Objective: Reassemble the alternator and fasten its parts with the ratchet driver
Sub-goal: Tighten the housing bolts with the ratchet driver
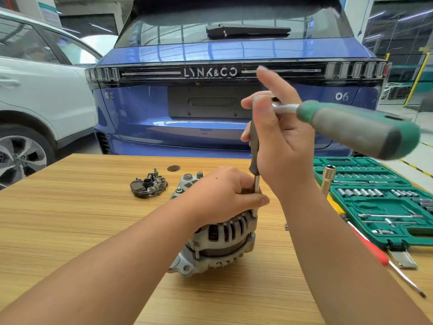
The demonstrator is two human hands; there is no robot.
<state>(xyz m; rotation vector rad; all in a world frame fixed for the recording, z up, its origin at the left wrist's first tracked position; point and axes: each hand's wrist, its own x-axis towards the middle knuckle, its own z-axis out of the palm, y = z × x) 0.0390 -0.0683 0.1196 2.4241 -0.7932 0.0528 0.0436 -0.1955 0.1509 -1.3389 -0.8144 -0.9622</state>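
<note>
Nearest, the alternator (218,235) stands mid-bench, the left hand (222,193) curled over its top, pinching the extension shaft (257,184). Right hand (281,134) grips the ratchet driver (346,125). Green socket case (379,202) and red screwdriver (375,252) crowd the bench's (82,219) right edge; rectifier plate (148,184) lies toward the far edge.

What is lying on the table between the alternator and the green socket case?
In the head view, between the alternator and the green socket case, only a small metal piece lies on bare table.

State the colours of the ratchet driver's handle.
Green and grey, the ratchet driver in the head view.
</note>
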